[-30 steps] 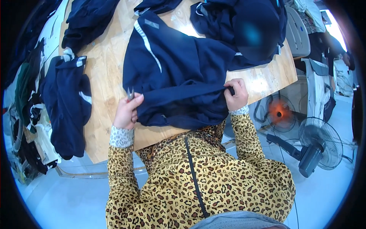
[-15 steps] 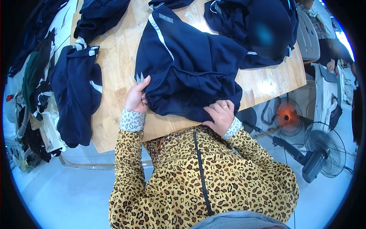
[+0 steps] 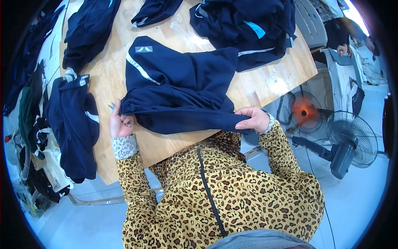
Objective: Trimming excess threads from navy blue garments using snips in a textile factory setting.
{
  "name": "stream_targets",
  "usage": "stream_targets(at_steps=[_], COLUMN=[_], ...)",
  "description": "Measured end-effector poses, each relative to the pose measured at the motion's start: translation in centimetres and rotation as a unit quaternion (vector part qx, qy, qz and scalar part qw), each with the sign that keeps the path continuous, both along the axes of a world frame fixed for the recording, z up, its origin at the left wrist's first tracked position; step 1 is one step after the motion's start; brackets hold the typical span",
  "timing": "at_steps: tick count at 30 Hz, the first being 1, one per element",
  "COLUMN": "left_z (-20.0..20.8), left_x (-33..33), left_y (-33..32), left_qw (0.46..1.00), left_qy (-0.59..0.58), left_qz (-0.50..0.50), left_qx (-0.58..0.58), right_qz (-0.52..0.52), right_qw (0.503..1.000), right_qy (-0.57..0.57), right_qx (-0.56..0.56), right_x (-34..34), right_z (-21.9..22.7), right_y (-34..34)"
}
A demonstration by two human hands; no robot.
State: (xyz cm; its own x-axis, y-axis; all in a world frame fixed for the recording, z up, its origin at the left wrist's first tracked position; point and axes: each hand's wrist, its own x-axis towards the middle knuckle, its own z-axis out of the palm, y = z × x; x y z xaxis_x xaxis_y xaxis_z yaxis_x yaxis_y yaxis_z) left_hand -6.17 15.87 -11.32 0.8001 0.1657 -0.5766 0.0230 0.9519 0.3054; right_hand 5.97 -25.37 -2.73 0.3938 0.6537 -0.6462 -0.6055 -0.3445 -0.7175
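Note:
A navy garment (image 3: 186,70) with a white stripe and a small grey patch lies on the wooden table in front of me. Its near edge is drawn out in a nearly straight band between my hands. My left hand (image 3: 121,123) is closed at the left end of this edge, and the metal tips of what look like thread snips (image 3: 112,106) stick out past its fingers. At the other end, my right hand (image 3: 253,119) pinches the edge between thumb and fingers. Its thumb lies on top of the cloth.
More navy garments lie on the table: one at the left (image 3: 72,124), one at the far left (image 3: 89,33), a small one (image 3: 155,12) and a heap (image 3: 248,37) at the far right. Beyond the table's right edge stand a fan (image 3: 350,141), a heater-like orange glow (image 3: 304,112) and a grey chair (image 3: 309,23).
My right hand has moved right and turned thumb-up, and my left hand has moved left. The garment's bunched near edge is now stretched straight. The view has shifted slightly.

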Motion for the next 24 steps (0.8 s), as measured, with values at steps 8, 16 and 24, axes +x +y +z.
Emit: stream_targets(at_steps=[8, 16, 24], left_z=[-0.4, 0.1, 8.3], left_x=[0.2, 0.7, 2.2], left_y=[1.3, 0.6, -10.1], left_qw=[0.998, 0.995, 0.678], left_qy=[0.016, 0.053, 0.043], left_qz=[0.052, 0.068, 0.059], left_qx=[-0.017, 0.052, 0.731], right_qz=[-0.036, -0.069, -0.083], right_qw=[0.997, 0.989, 0.979], right_qy=[0.043, 0.091, 0.119], right_qx=[0.048, 0.091, 0.145], right_x=[0.1, 0.2, -0.4], right_z=[-1.6, -2.8, -4.8], right_y=[-1.3, -0.9, 1.9])
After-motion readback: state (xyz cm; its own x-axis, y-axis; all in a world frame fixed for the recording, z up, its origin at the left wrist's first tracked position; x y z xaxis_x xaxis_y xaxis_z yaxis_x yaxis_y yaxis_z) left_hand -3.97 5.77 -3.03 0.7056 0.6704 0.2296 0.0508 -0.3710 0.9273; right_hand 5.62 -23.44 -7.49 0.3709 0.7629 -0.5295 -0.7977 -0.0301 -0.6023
